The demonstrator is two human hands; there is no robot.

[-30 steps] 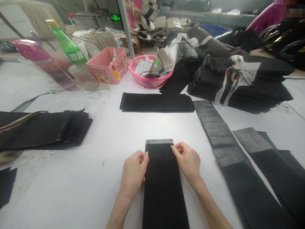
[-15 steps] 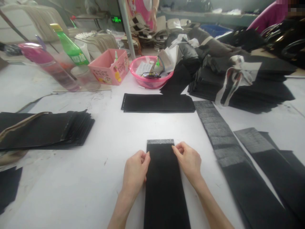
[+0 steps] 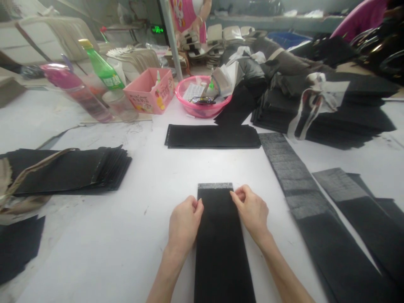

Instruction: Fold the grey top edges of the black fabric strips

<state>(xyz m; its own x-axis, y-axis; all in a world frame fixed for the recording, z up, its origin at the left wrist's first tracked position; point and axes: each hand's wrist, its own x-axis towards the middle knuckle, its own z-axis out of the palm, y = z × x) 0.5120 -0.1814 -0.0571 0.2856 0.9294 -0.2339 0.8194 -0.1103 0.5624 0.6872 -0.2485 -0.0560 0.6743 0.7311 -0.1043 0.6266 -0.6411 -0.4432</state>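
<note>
A long black fabric strip (image 3: pixel 221 244) lies lengthwise in front of me, with a grey speckled band across its far end. My left hand (image 3: pixel 185 221) pinches its left edge, fingers curled and thumb on top. At the right edge, just below the grey band, my right hand (image 3: pixel 252 208) pinches the strip between thumb and forefinger. Beyond its far end rests a stack of black strips (image 3: pixel 213 136), laid crosswise. To the right, a row of overlapping strips (image 3: pixel 284 168) with grey ends slants toward me.
A tied bundle of black pieces (image 3: pixel 66 170) lies on the left. Along the back stand a pink basin (image 3: pixel 202 109), a pink box (image 3: pixel 150 94), a green bottle (image 3: pixel 102 65) and a large tied black stack (image 3: pixel 328 113). A person (image 3: pixel 189 17) stands behind the table.
The view has shifted slightly, so everything sits a little further right. Both hands keep their pinch on the strip's edges, with hardly any motion relative to it.
</note>
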